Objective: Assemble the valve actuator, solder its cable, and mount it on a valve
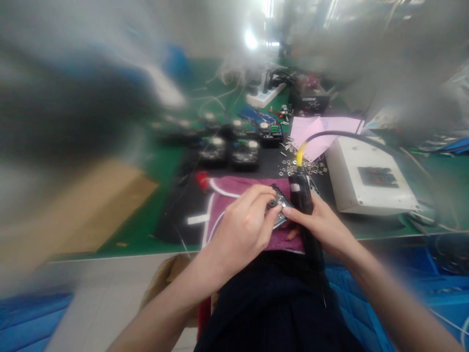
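My left hand (247, 222) is closed, with thumb and fingertips gathered round a small black round part (271, 203). That part is at the left side of a small dark panel with metal pieces on it, which looks like a circuit board (281, 198). My right hand (320, 220) is wrapped round a black electric screwdriver (301, 190), whose thin bit points down toward my lap. The right thumb also presses on the board's edge. Under both hands lies a purple cloth (234, 193) with white trim. Fingers hide part of the board.
Several black modules with boards (245, 152) stand behind the cloth on a black mat (172, 215). Loose small metal hardware (289, 168) lies near pink paper (311, 129). A white box (370, 176) stands right, with the screwdriver's cable arching over it. A power strip (266, 95) is farther back.
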A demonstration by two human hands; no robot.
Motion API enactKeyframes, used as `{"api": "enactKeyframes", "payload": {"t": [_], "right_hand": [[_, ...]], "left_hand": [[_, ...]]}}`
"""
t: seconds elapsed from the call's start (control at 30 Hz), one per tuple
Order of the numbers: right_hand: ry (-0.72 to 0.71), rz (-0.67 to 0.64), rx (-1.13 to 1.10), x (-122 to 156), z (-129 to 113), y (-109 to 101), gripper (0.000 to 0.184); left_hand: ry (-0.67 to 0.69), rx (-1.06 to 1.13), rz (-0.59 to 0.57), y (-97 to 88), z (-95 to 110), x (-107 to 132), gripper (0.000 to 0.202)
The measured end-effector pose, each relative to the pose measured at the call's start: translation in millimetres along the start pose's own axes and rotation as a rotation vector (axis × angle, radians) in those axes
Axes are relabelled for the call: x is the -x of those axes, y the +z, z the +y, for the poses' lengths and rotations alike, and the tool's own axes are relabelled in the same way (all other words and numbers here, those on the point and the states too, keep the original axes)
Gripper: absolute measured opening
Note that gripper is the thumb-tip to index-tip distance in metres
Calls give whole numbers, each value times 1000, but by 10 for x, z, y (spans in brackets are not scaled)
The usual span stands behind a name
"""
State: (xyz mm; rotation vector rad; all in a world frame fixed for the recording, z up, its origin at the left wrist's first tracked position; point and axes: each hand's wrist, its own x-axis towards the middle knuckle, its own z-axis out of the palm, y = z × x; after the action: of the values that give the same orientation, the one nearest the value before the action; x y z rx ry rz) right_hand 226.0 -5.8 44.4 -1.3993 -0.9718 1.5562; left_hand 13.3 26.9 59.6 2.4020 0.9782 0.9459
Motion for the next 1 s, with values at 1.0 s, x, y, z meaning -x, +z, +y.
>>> {"api": "enactKeyframes", "payload": {"t": [1.0], "right_hand": [[68, 11, 71, -8, 93, -83, 57]], "left_hand": [[-707, 1107, 392, -235, -134, 211, 18]]}}
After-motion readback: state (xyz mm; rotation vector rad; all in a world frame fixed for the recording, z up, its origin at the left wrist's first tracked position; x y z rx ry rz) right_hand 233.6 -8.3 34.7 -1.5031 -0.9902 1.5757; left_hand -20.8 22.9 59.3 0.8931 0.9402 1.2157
